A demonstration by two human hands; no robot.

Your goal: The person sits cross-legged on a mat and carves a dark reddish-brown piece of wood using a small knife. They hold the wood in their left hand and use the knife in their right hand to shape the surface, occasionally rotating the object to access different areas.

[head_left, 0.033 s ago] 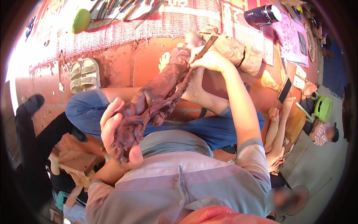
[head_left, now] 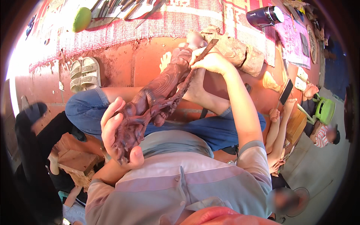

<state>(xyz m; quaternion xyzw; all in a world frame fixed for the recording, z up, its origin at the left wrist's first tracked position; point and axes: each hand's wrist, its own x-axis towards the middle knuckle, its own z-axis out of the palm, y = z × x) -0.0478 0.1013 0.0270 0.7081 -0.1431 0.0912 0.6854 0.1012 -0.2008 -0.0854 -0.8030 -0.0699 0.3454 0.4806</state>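
A reddish-brown carved wooden figure [head_left: 150, 97] lies slantwise over my lap, with flowing folds and knotted detail. Its lower end rests in my left hand [head_left: 129, 138], thumb on one side and fingers curled round the other. Near the figure's upper end, my right hand [head_left: 213, 62] is closed on a thin dark carving tool [head_left: 209, 47], one end of which sticks out above the fingers. The tool's other end lies against the wood and is hard to make out. A blurred patch covers the top of the figure.
Rough wood blocks [head_left: 251, 62] lie beyond my right hand. Several carving tools [head_left: 129, 9], a green round fruit [head_left: 81, 19] and a dark flask [head_left: 264, 16] are on the red mat [head_left: 105, 45]. Sandals [head_left: 85, 73] stand at left. Other people sit on both sides; a phone [head_left: 286, 91] is at right.
At the left edge, the dark-clothed leg of another person has shifted slightly. My hands and the carving stay where they were.
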